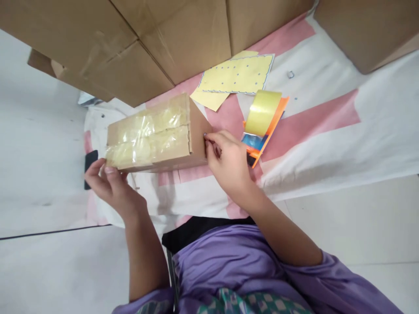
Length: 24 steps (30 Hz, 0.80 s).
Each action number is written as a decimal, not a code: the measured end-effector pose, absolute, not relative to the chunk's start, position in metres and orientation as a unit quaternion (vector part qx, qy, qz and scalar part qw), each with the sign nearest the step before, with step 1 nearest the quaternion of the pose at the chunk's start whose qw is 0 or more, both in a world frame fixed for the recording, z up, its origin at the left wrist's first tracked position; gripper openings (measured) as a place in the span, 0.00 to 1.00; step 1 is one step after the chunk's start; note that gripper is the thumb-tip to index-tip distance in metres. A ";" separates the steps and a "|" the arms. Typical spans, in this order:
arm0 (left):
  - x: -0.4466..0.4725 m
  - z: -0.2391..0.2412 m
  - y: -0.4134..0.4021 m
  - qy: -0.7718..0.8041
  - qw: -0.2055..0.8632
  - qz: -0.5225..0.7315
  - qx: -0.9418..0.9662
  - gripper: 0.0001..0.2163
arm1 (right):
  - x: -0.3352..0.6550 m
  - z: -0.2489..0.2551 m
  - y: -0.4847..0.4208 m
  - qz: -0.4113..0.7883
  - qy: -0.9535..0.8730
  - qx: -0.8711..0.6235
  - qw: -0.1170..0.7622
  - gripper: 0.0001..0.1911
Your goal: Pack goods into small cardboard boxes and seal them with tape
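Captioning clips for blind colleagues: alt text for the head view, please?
A person's left hand and right hand touch opposite ends of a taped box on a pink-and-white cloth. A tape dispenser and yellow cards lie nearby.

You are at an indoor packing table: large brown cartons (183,35) line its far side, a taped box (147,135) is before you, and a loaded tape dispenser (266,115) lies on the pink-and-white cloth (317,117). Whether it's home or shop, you cannot tell.
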<state>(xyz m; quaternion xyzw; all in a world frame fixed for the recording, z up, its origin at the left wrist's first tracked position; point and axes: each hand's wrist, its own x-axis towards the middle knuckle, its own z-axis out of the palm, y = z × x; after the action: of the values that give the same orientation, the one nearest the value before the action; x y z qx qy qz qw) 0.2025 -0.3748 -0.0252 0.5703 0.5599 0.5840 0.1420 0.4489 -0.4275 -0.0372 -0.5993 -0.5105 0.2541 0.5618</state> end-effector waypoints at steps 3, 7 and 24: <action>0.206 -0.028 -0.374 0.553 0.137 0.583 0.579 0.14 | 0.445 -0.043 -0.432 0.277 -0.494 -0.565 0.600 0.19; 0.216 -0.025 -0.374 0.545 0.133 0.598 0.573 0.14 | 0.443 -0.050 -0.432 0.332 -0.480 -0.533 0.612 0.24; 0.225 -0.028 -0.365 0.622 -0.001 0.532 0.574 0.05 | 0.441 -0.047 -0.426 0.329 -0.416 -0.558 0.637 0.17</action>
<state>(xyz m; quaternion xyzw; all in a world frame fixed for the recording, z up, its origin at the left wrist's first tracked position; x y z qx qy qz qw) 0.2251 -0.3647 -0.0283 0.5743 0.6218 0.5325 -0.0010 0.4413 -0.4261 -0.0469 -0.5585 -0.4162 0.3294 0.6375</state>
